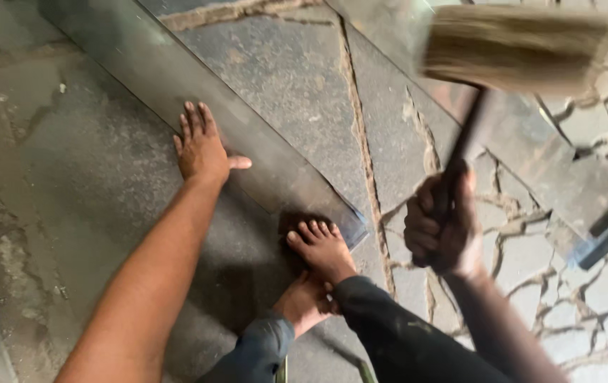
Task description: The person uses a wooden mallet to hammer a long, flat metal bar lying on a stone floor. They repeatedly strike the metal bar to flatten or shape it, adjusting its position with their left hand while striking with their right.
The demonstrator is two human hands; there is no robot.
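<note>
My left hand (201, 145) lies flat, fingers spread, on the edge of a long grey sheet-metal strip (176, 78) resting on the stone floor. My right hand (442, 223) is clenched around the dark handle of a wooden mallet (520, 50), whose blurred head is raised above a second metal strip (531, 142). My bare feet (318, 248) press on the near end of the first strip.
The floor is cracked irregular stone slabs with pale joints (361, 128). The second strip's near end (595, 234) lies at the right. A grey flat surface (48, 198) spreads at the left.
</note>
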